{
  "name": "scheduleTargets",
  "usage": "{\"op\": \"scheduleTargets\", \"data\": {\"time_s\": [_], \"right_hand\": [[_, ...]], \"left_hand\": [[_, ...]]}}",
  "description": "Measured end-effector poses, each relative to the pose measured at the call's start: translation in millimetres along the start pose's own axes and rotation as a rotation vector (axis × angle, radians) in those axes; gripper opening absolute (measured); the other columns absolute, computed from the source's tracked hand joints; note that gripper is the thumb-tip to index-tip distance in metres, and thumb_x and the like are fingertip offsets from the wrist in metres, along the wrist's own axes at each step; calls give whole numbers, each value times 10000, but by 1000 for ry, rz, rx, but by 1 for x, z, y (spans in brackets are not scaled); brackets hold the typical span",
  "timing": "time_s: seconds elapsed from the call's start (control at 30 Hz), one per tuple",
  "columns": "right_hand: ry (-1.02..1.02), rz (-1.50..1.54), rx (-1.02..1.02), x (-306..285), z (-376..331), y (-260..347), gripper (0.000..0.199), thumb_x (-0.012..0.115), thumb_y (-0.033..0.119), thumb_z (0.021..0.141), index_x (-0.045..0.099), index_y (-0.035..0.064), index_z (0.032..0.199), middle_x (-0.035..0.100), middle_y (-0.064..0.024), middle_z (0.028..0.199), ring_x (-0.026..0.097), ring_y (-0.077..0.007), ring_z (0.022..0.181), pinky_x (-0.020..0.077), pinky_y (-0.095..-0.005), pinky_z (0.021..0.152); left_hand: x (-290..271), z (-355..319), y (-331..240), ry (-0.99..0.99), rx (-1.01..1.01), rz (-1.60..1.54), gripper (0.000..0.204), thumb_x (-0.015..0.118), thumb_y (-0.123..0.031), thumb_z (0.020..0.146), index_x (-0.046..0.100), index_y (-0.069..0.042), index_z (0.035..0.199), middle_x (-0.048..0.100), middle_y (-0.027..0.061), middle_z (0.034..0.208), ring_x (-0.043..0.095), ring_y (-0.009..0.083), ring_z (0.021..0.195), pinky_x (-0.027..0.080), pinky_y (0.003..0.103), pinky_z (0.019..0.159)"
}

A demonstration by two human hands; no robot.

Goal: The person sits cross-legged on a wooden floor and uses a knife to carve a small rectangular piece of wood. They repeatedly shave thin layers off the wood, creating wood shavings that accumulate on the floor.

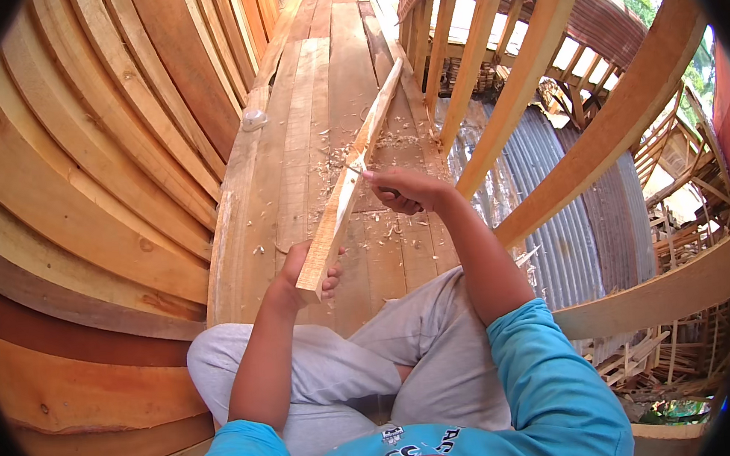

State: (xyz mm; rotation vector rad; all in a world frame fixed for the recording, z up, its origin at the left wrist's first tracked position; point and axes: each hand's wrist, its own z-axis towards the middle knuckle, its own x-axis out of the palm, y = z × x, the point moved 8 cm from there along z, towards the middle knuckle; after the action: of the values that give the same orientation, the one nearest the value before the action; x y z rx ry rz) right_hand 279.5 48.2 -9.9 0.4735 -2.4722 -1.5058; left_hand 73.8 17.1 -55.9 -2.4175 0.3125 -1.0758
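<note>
A long, squared wooden stick (325, 241) slants away from me, its near end raised above my lap and its far end by the railing foot. My left hand (297, 263) is wrapped round it from beneath, close to the near end. Partway along the stick, my right hand (405, 190) is closed on a knife (355, 170); a short bit of blade shows against the wood, and the handle is hidden in the fist. Pale, freshly cut faces show on the stick near the blade. Curled wood shavings (392, 226) lie scattered on the plank floor (293, 182).
Curved wooden boards (95, 181) form a wall close on my left. At my right stands a slatted wooden railing (518, 74), with corrugated metal sheets (552, 213) and stacked wood pieces beyond. A small clear plastic item (254, 119) lies by the wall. My legs are crossed.
</note>
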Motion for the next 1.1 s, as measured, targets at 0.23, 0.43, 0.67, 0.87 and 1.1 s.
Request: {"op": "scheduleTargets", "data": {"time_s": [0.23, 0.43, 0.67, 0.87, 1.1], "right_hand": [[328, -601, 204, 21, -23, -31, 497, 691, 366, 947, 451, 145, 572, 364, 90, 500, 321, -42, 414, 221, -266, 387], [-758, 318, -156, -99, -22, -16, 315, 560, 347, 1018, 486, 104, 831, 389, 47, 581, 328, -77, 430, 242, -275, 402], [-441, -240, -318, -57, -8, -1, 272, 575, 331, 1009, 632, 66, 1002, 510, 46, 715, 469, -55, 610, 382, -243, 529], [130, -229, 17, -10, -9, -30, 309, 710, 366, 923, 655, 67, 871, 528, 43, 701, 460, -70, 627, 353, -257, 558], [255, -632, 392, -13, -6, -95, 312, 775, 341, 849, 648, 74, 750, 477, 59, 624, 458, -79, 591, 384, -259, 559]], "left_hand": [[-4, 2, 2, 1, -15, 15, 416, 366, -423, 990, 559, -74, 1106, 524, 84, 667, 505, 185, 444, 393, 345, 409], [-1, 4, 4, 17, -10, 13, 412, 367, -426, 992, 550, -77, 1112, 522, 80, 669, 510, 179, 457, 414, 341, 408], [-5, 5, -1, 148, -6, -106, 435, 360, -441, 1000, 540, -71, 1142, 517, 74, 694, 493, 173, 457, 433, 334, 401], [-3, -4, -10, 186, 29, -232, 469, 341, -407, 1014, 509, -5, 1187, 487, 62, 702, 493, 158, 471, 445, 326, 387], [-6, -8, -21, 236, 68, -237, 470, 301, -321, 1021, 455, 60, 1251, 476, 83, 742, 500, 165, 475, 462, 318, 373]]}}
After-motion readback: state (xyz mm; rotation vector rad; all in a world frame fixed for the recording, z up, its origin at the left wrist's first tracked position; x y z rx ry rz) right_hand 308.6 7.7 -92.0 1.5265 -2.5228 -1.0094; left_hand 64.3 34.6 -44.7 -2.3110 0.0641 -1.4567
